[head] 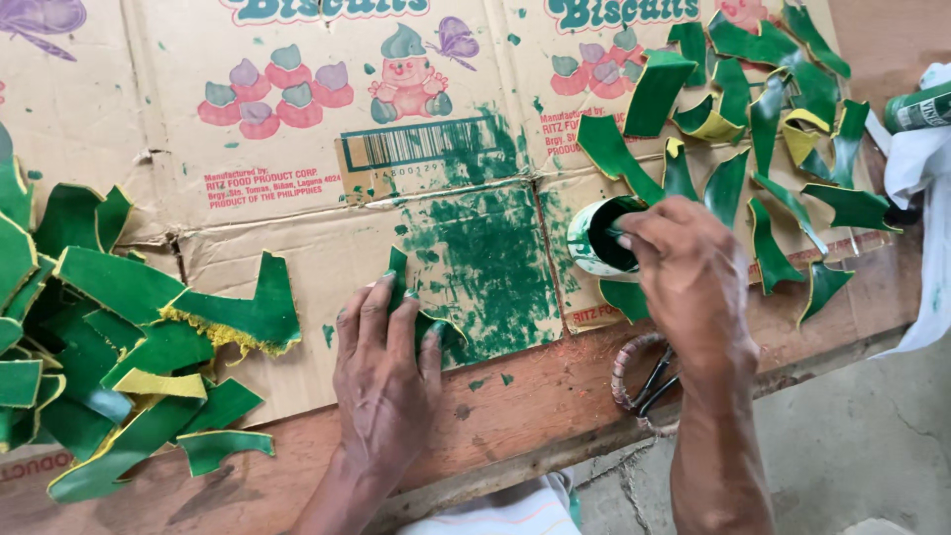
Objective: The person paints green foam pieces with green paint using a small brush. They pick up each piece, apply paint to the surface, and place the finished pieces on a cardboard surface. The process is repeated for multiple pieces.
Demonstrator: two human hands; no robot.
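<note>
Seen from above, a person works at a wooden counter (515,396) covered with flattened cardboard (297,218) that catches the paint; green smears (485,267) stain it at the middle.

Nearest, the left hand (381,372) lies palm down at the cardboard's near edge. Its fingers (374,307) are slightly spread and press flat on a small green piece (398,269). Most of the piece is hidden under the fingers; its upper tip pokes out just past the fingertips and another corner shows by the thumb. The flat press seems meant to hold the piece still on the painting spot.

To the right, scissors (649,381) with wrapped handles lie on the bare counter edge, partly under the right forearm.

The right hand (693,272) reaches a little farther out, over a small open paint can (599,238) with green inside. Its fingers are pressed together in a pinch, and something thin and dark at the tips points into the can, likely a brush; whether it touches the paint cannot be told. The can stands just beside the smeared patch, close to both hands.

At the left, a thick pile (89,347) of curved green pieces with yellow edges overlaps itself. Farther off, at the upper right, more green pieces (783,129) lie spread singly, apart from one another, probably so wet paint can dry. Beyond them, at the right edge, a green bottle (916,109) rests on white cloth (921,178).
</note>
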